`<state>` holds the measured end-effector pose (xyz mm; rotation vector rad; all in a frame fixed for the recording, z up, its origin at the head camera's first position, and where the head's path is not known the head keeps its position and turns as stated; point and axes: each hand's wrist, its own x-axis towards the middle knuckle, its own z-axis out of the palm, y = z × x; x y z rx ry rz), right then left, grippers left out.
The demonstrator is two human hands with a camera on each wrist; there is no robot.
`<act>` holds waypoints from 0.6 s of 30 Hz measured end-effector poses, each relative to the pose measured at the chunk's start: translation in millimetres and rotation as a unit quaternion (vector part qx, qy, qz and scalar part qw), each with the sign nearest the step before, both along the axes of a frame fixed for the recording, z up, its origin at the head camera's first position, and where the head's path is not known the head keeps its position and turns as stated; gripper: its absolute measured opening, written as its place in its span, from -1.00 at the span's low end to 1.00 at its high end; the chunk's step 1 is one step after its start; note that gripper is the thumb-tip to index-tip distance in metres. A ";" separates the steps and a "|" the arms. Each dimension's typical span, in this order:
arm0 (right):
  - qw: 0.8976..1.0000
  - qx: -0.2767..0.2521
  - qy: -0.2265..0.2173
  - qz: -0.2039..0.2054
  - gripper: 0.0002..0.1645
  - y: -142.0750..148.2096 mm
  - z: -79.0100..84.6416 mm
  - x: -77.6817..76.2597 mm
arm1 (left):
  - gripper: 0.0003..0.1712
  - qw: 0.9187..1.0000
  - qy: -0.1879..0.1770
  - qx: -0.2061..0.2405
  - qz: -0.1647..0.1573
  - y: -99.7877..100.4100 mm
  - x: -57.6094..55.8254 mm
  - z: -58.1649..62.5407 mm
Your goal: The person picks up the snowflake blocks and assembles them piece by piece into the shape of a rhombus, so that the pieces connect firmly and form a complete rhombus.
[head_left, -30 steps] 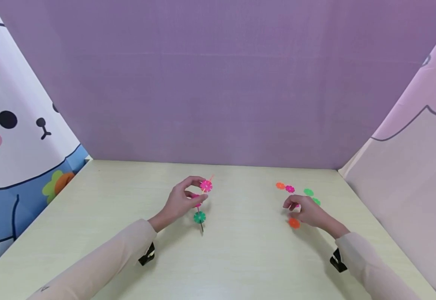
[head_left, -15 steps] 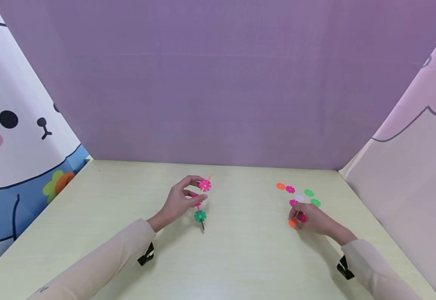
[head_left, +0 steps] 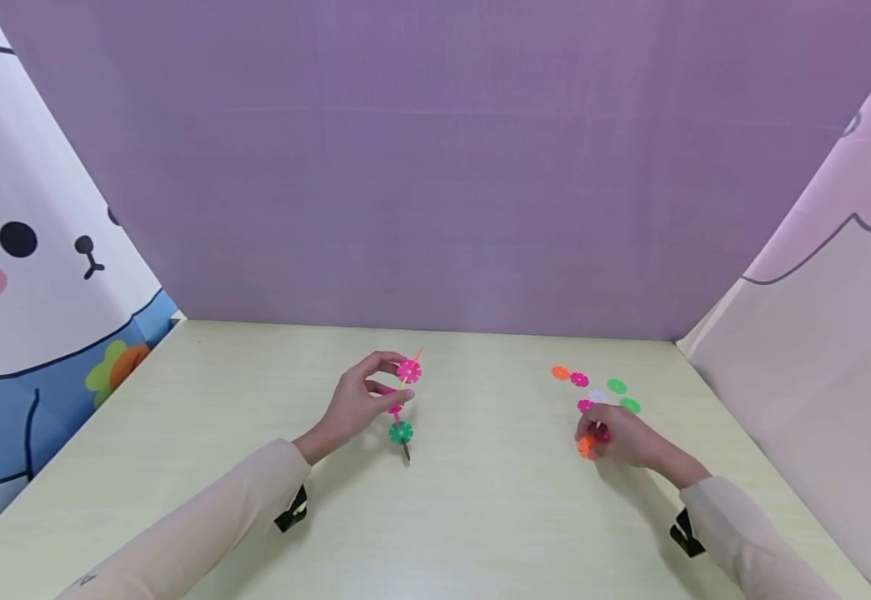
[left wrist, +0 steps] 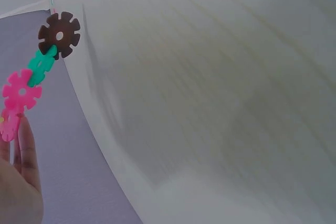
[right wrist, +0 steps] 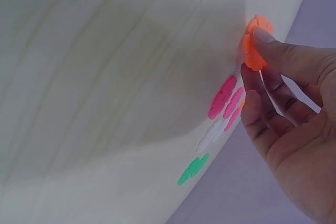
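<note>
My left hand [head_left: 360, 404] holds a chain of interlocking flower-shaped discs upright between thumb and fingers. At the chain's lower end, a brown disc [left wrist: 48, 39] is slotted into a green disc [left wrist: 39, 69], followed by a pink disc [left wrist: 13, 85]. Higher up, another pink disc [head_left: 408, 371] and an orange tip show beside the fingers. My right hand [head_left: 626, 433] pinches a loose orange disc [right wrist: 252, 56] between thumb and index finger, close over the table. A dark pink disc [head_left: 604, 436] lies partly behind that hand.
Near the right hand lie more loose discs: an orange one [head_left: 559, 372], a pink one [head_left: 579, 379], a white one [head_left: 598, 396] and two green ones, the nearer green disc [head_left: 630, 405] furthest right. A purple panel [head_left: 435, 167] rises behind the table [head_left: 480, 517].
My right hand has drawn back toward me and closed its thumb and finger on the orange disc, which has tipped up. The left hand and chain have barely moved.
</note>
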<state>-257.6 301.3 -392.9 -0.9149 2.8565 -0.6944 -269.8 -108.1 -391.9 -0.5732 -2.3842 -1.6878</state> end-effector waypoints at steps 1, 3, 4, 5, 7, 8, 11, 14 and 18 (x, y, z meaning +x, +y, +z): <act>1.000 0.000 0.002 0.002 -0.71 -0.2 0.8 -0.1 | -0.50 1.000 -0.002 0.000 0.000 0.1 -0.1 -0.3; 1.000 0.000 -0.005 0.003 -0.71 -0.7 2.7 -0.5 | -0.50 1.000 -0.006 0.000 -0.001 0.1 -0.3 -0.7; 1.000 0.001 -0.008 0.002 -0.71 -1.0 3.6 -0.7 | -0.50 1.000 -0.009 0.001 -0.001 0.1 -0.4 -0.9; 1.000 0.002 -0.015 0.000 -0.72 -1.2 4.7 -1.1 | -0.50 1.000 -0.011 0.002 -0.002 0.3 -0.4 -0.9; 1.000 -0.002 -0.031 -0.002 -0.74 -1.4 6.6 -2.3 | -0.49 1.000 -0.013 0.003 -0.004 0.5 -0.3 -0.7; 0.999 -0.006 -0.036 0.000 -0.75 -1.4 7.5 -3.3 | -0.49 1.000 -0.012 0.003 -0.005 0.7 -0.3 -0.5; 0.999 -0.023 -0.033 0.011 -0.76 -1.2 9.1 -6.4 | -0.48 1.000 -0.011 0.002 -0.005 1.2 -0.1 0.3; 0.999 -0.044 -0.021 0.020 -0.75 -1.2 9.3 -10.3 | -0.48 1.000 -0.013 0.001 -0.004 1.4 0.2 1.2; 0.998 -0.058 -0.023 0.002 -0.78 -3.5 9.0 -15.9 | -0.47 1.000 -0.019 0.000 -0.005 1.1 1.1 2.4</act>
